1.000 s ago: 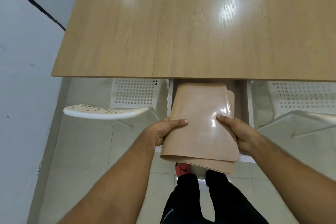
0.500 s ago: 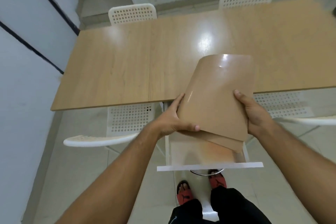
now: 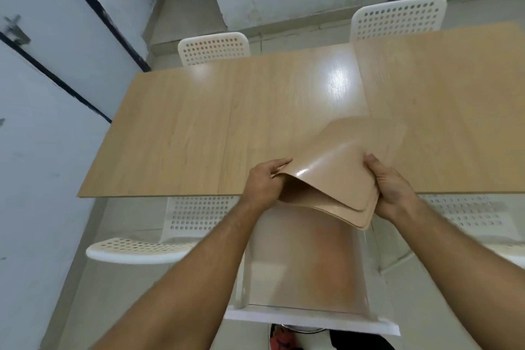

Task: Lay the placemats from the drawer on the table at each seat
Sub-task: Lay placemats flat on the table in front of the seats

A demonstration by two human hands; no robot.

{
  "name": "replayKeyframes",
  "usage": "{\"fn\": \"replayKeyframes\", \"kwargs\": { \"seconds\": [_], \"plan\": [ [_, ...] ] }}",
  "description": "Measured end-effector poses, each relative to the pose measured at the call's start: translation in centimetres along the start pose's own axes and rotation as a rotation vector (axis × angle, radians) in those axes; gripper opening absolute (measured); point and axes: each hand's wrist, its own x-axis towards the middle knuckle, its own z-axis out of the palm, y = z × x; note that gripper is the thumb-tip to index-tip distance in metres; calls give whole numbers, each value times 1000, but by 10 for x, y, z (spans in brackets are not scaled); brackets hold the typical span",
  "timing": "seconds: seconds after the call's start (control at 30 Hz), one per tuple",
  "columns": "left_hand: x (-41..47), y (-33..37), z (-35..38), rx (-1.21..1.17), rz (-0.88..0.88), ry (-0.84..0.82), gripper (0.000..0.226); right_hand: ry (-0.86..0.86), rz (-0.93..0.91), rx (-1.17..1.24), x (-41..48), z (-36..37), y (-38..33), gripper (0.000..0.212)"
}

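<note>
Both hands clamped on placemats [image 3: 338,176] — left hand [image 3: 262,180], right hand [image 3: 390,187] gripping sides, stack bowed over table [image 3: 176,133] near edge. Drawer [image 3: 306,312] open. No mat laid — every seat pending.

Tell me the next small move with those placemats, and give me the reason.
Probably peel the top mat off the stack of placemats and lay it flat at the near seat. Both the left hand and the right hand grip the bent stack over the table, whose top carries no mat yet, and the drawer hangs open below.
</note>
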Motion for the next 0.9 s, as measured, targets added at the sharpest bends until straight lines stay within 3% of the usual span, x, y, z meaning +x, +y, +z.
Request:
{"fn": "replayKeyframes", "kwargs": {
  "seconds": [0.13, 0.27, 0.3, 0.43, 0.6, 0.8, 0.9],
  "plan": [
    [41, 6, 7, -131, -67, 205, 23, -33, 0, -54, 25, -11, -11, 63],
    [74, 6, 12, -461, -293, 309, 24, -29, 15, -79, 49, -22, -5, 23],
    [83, 2, 14, -513, -340, 296, 27, -14, 13, -74, 53, -23, -2, 15],
    [122, -17, 28, -495, -518, 294, 63, 90, 4, -32, 70, -23, 11, 17],
    [171, -62, 41, -622, -614, 306, 71, 171, -22, -4, 84, -18, 23, 19],
    [183, -26, 39, -755, -556, 307, 18, 306, -134, 73, 100, -4, 44, 24],
    [185, -18, 37, -605, -532, 330, 38, 399, -190, 95, 109, 10, 51, 24]
  ]
}}
